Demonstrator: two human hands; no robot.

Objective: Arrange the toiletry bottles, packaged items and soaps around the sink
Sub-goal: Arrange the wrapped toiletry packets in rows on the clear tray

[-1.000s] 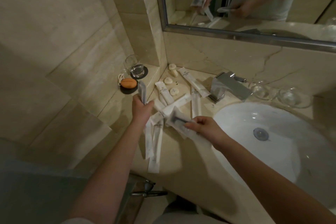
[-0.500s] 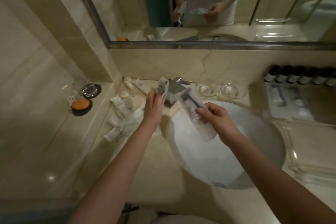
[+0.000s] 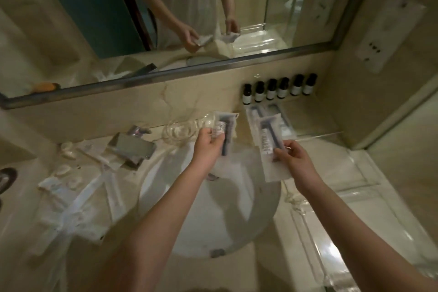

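Observation:
My left hand (image 3: 208, 143) holds a clear razor packet (image 3: 225, 128) upright over the far rim of the white sink (image 3: 237, 220). My right hand (image 3: 292, 159) grips a second razor packet (image 3: 270, 142) above the sink's right edge. Two more clear packets (image 3: 254, 114) lie flat on the counter behind it. A row of several small dark bottles (image 3: 279, 89) with white labels stands against the back wall. Left of the sink lie several long white packaged items (image 3: 80, 194) and small round soaps (image 3: 62, 169), scattered.
The chrome tap (image 3: 135, 147) stands at the sink's back left. Two clear glass dishes (image 3: 180, 130) sit behind the sink. A glass tray (image 3: 355, 197) covers the counter on the right. The mirror (image 3: 166, 19) runs along the back wall, and a side wall closes the right.
Both hands have carried their packets from the left counter, across the sink, to its far right side. My view has swung right, bringing the bottle row and glass tray into sight.

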